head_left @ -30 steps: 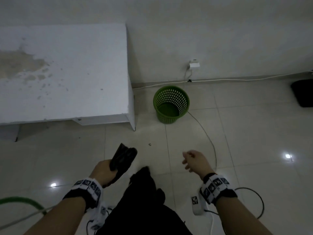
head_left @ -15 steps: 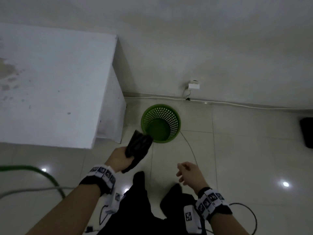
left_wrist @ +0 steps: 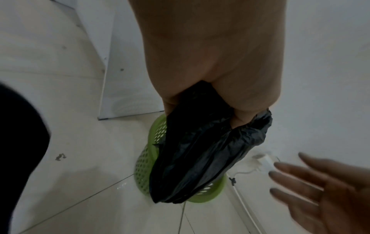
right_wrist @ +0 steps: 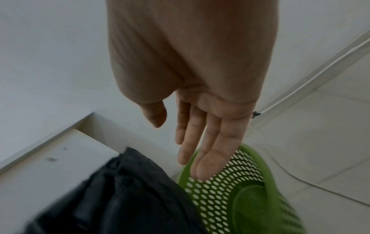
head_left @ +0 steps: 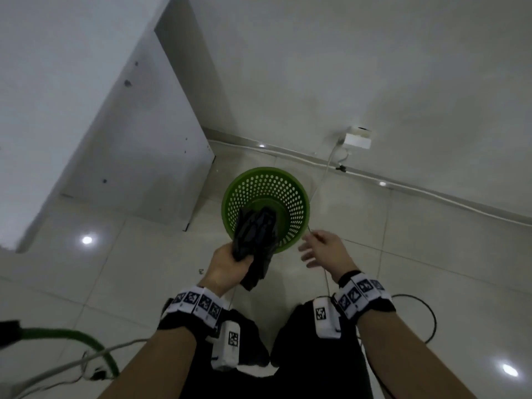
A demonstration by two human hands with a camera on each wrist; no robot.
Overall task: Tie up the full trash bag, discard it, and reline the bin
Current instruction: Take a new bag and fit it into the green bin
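Directly over the green bin [head_left: 266,208] hangs one folded black bag [head_left: 254,240], its bunched upper part clamped in the left hand [head_left: 227,264], whose fingers and thumb curl round the plastic. Judging from the task, this is the fresh liner, carried still folded so that it stays compact until it is above the bin's mouth; no full tied bag shows in any view, which suggests that the relining step is in hand. The bin itself stands upright on the tiled floor [head_left: 431,254], its perforated wall and bare bottom visible past the bag, so it holds no liner yet. Beside the bin's near rim, to the right of the bag, the right hand [head_left: 322,249] is spread with fingers straight and holds nothing; it seems placed there to catch a loose edge of the bag and help pull it open. Left of the bin stands one white cabinet [head_left: 115,139], and behind the bin, low on the wall, sits one white socket box [head_left: 357,138] with a cable running along the skirting. By count: one bin, one bag, two hands, one of them free.
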